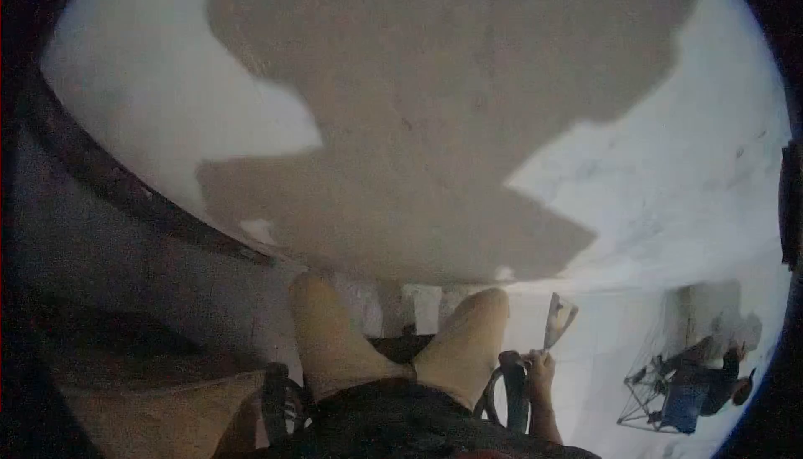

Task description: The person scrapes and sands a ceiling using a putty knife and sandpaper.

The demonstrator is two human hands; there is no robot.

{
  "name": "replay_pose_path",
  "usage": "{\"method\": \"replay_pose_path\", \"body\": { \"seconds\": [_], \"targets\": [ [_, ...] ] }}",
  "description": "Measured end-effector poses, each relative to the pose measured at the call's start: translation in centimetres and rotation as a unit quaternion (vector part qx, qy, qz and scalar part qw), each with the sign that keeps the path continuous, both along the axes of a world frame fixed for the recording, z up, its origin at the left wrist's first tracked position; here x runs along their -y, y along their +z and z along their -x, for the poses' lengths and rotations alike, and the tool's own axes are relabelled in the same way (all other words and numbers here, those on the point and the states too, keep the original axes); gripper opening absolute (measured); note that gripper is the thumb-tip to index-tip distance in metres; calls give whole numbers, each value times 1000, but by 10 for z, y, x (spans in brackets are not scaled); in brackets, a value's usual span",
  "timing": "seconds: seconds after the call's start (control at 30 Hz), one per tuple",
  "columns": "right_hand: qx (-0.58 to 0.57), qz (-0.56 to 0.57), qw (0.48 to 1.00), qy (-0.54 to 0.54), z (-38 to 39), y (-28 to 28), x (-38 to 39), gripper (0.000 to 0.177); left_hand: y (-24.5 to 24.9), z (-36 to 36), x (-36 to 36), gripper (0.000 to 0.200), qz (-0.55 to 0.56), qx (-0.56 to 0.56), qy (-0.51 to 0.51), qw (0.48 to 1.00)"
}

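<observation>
My right hand (541,367) is beside the right armrest, its fingers closed around the handle of a putty knife (559,318). The wide, flat blade points up and away from me, standing apart from the wall (435,124). On that wall a large grey-brown patch with jagged edges lies between white areas. At lower left part of my left arm (240,424) shows dimly beside the left armrest; the left hand itself does not show.
I sit in a chair with dark armrests (516,392), my knees close to the wall. To the right another person (726,384) is beside a blue folding chair (682,405). A dark band (150,200) edges the wall at left.
</observation>
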State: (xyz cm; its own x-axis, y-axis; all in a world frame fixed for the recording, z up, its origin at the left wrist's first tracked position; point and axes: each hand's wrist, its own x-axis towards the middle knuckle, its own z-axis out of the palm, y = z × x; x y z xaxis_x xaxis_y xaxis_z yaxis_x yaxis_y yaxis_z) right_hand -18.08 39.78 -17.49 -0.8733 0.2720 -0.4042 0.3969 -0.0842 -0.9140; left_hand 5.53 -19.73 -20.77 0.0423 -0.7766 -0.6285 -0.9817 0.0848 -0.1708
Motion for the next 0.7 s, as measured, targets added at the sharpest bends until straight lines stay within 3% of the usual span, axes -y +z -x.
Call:
{"method": "replay_pose_path", "body": {
  "seconds": [0.07,0.1,0.13,0.2,0.27,0.33,0.43,0.5,0.53,0.57,0.67,0.7],
  "targets": [
    [-31,-78,996,8,1,-14,-6,20,-2,5,-4,30,-4,-6,11,1000],
    [11,-217,972,90,-7,-10,-9,21,-1,3,-3,30,-6,-16,17,1000],
    [-79,-211,970,95,-14,-19,-6,25,1,6,-5,30,-6,-24,15,1000],
    [0,-283,951,123,-11,-8,-1,24,4,12,-10,29,-5,-38,10,999],
    [62,-181,975,112,-14,-19,-8,21,9,12,-8,29,-1,-58,-3,998],
    [-16,-221,969,112,-23,-59,-24,24,11,17,-9,29,6,-76,-4,997],
    [-107,-269,955,61,-30,-44,-2,22,17,12,-17,29,24,-97,-9,995],
    [-163,-367,914,45,-31,-12,13,21,20,-1,-18,29,31,-101,-7,994],
    [-149,-330,932,30,-31,-47,54,23,30,2,-19,29,35,-104,-8,994],
    [-136,-292,947,13,-33,-95,90,27,-35,-12,50,29,21,-108,-4,994],
    [-170,-285,943,37,-30,-7,79,25,-13,-30,49,29,51,-134,7,990],
    [-243,-333,910,41,-35,16,83,22,-6,-33,44,29,61,-159,8,985]
  ]
}}
